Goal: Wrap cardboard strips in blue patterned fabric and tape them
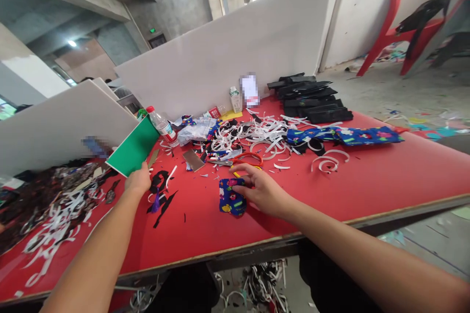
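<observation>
Cloth (228, 199) pinched at right edge by right hand (265, 190), well right of left hand (138, 180) gripping green board (134, 149) by edge.

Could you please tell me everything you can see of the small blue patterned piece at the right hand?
The blue patterned piece looks like fabric, small and roughly square, dark blue with red, white, yellow and green motifs. The right hand holds it at one side, thumb across its printed face, over the red tabletop near the front edge. I cannot tell whether it touches the tabletop.
</observation>
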`<state>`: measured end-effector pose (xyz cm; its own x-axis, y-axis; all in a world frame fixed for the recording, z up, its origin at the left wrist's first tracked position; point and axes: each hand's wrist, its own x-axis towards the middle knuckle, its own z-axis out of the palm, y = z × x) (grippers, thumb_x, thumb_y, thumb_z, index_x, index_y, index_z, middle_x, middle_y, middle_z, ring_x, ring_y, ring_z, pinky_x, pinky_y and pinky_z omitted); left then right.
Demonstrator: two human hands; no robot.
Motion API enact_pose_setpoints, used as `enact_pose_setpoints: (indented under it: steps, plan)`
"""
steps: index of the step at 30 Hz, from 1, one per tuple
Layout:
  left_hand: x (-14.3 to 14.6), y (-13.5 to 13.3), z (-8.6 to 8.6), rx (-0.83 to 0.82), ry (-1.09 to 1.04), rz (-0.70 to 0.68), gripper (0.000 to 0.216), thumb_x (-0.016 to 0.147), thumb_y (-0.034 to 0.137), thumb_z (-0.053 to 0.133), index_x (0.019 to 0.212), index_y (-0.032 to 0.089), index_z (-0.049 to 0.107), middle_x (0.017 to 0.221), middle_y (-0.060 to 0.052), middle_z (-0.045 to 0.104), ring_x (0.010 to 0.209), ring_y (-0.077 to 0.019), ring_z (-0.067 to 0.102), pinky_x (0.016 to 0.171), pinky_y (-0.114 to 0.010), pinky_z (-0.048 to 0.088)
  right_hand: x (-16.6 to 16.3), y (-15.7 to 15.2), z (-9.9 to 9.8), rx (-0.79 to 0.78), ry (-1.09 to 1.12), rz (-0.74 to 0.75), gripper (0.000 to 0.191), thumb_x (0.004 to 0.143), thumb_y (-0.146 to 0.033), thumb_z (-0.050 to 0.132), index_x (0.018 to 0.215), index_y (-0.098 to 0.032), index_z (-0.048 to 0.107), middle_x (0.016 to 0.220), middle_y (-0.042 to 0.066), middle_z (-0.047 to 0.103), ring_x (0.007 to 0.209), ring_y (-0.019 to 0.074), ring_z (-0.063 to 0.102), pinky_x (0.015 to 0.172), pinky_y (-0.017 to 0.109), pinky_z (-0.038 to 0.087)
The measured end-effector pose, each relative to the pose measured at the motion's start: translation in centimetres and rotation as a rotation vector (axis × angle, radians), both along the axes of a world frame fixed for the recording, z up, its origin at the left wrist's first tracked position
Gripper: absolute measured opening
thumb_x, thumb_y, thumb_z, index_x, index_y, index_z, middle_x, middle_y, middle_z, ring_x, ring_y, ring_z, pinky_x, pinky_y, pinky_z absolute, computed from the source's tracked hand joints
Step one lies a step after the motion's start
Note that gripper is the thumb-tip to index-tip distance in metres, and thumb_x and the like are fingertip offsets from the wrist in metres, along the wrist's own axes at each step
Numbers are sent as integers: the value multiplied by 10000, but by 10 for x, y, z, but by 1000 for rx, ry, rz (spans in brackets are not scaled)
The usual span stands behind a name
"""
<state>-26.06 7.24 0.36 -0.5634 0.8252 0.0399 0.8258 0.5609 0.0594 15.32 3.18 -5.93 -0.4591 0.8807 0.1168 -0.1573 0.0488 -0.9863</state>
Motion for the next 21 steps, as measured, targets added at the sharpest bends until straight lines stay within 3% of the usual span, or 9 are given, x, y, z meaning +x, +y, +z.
enact_pose_setpoints:
  steps: [4,7,10,13,15,21]
  plan:
    - [26,-14,23,172,-176,-10,414,1005,380,696,1362,181,631,1374,-127,651,1166,-284,682,962,-504,600,0,-4,9,-4,25,9,211,833,-366,768,948,-190,750,853,28,775,783,186,712,716,325,587]
    - [69,-31,33,316,-411,-98,392,1010,365,663,1350,173,630,1348,-167,677,1192,-311,684,959,-473,593,-1,-12,22,-18,77,73,251,799,-438,814,835,-189,803,821,36,794,759,190,720,734,346,602]
    - [135,-54,24,327,-774,-244,365,986,401,590,1259,173,669,1159,-139,779,1039,-293,762,870,-415,622,-4,-18,32,-65,159,78,347,787,-520,817,877,-185,818,807,39,791,699,176,712,683,343,609]
    - [200,-80,6,259,-1101,-344,456,814,495,747,1149,186,725,980,-106,814,861,-284,786,763,-398,634,-7,-18,34,-106,224,-27,389,750,-552,844,865,-184,788,785,26,767,678,159,692,675,332,602]
    - [230,-94,-3,231,-1264,-378,476,731,499,815,1086,187,755,941,-103,816,855,-295,786,754,-404,635,-6,-14,31,-121,242,-121,398,716,-553,873,807,-190,737,751,9,734,658,145,661,652,311,578]
    - [255,-105,-17,283,-1525,-388,380,663,372,875,983,189,782,936,-84,824,936,-313,780,799,-401,633,0,-6,20,-115,220,-266,429,675,-532,895,740,-210,619,696,-33,638,626,120,570,599,280,488]
